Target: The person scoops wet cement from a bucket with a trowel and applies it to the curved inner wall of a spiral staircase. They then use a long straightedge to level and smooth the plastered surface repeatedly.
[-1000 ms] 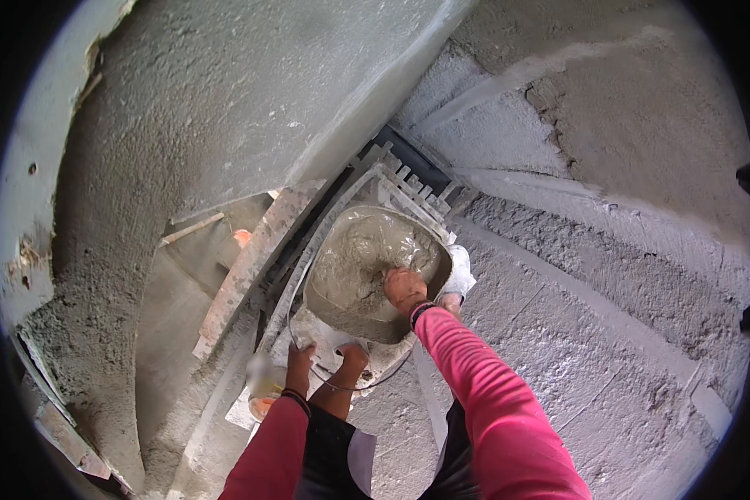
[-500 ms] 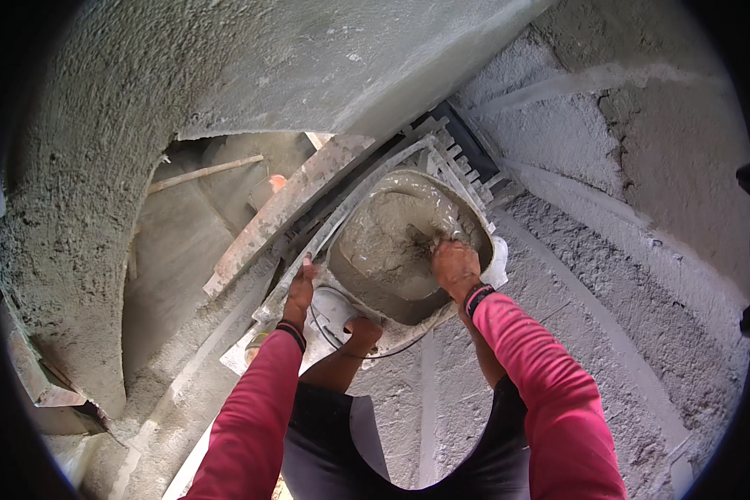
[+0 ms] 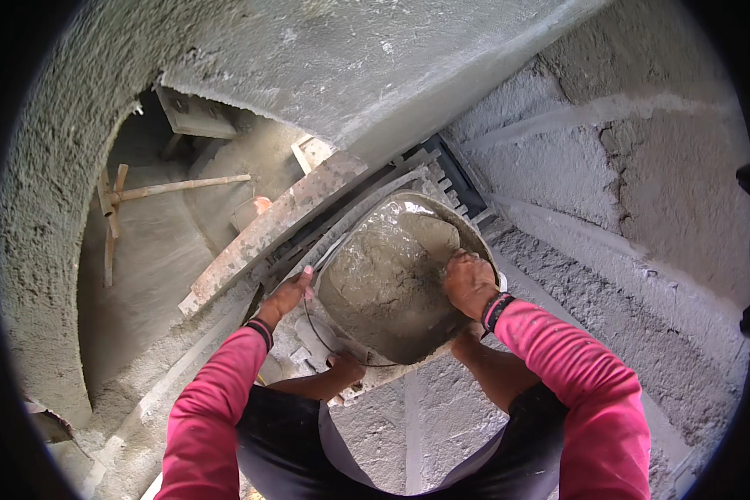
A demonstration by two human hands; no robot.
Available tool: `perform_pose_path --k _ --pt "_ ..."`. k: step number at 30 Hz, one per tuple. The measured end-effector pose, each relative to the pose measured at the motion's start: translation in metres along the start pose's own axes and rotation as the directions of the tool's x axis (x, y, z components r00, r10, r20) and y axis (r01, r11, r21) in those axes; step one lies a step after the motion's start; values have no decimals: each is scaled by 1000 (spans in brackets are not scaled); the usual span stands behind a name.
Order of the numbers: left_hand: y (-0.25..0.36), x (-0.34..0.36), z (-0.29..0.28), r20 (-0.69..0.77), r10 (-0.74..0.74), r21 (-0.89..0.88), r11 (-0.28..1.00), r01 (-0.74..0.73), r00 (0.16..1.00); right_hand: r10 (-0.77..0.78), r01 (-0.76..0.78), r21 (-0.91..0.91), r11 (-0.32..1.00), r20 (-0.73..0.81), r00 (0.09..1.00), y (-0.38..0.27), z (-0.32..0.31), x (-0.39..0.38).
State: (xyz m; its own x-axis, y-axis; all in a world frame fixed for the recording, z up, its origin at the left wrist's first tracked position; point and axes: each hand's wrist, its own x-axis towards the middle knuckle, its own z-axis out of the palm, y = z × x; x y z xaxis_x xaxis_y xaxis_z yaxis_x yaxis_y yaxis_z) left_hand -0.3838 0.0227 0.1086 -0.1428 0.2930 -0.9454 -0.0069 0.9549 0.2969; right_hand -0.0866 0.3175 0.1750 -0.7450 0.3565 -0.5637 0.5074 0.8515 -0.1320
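Note:
A bucket (image 3: 325,251) with a pale, mortar-smeared rim stands in front of me, filled high with wet grey mortar (image 3: 383,279). Its thin wire handle (image 3: 315,327) hangs down at the near left side. My left hand (image 3: 285,297) is closed at the left edge of the bucket, thumb up by the rim. On the right side of the mortar, my right hand (image 3: 470,285) is closed in a fist, knuckles up. Its fingertips and whatever they hold are hidden from above.
The bucket rests on a pale slatted platform (image 3: 436,177) between my bare feet. A mortar-spattered plank (image 3: 271,233) runs along its left. Beyond lies a lower area with a bamboo pole (image 3: 183,187). Rough plastered wall (image 3: 50,208) curves at left; ribbed concrete (image 3: 583,275) slopes at right.
The view has shifted, showing more of the lower area at left. My right hand has come to the mortar's right edge, and the mortar surface is reshaped. My left hand stays at the bucket's left edge.

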Motion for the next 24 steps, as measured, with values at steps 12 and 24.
perform_pose_path --k 12,24 --pt "106 8 -16 -200 552 229 830 -509 810 -23 -20 235 972 176 984 10 47 15" --pt "131 19 -38 -323 615 343 784 -517 719 -192 -144 501 853 560 806 44 -1 8"
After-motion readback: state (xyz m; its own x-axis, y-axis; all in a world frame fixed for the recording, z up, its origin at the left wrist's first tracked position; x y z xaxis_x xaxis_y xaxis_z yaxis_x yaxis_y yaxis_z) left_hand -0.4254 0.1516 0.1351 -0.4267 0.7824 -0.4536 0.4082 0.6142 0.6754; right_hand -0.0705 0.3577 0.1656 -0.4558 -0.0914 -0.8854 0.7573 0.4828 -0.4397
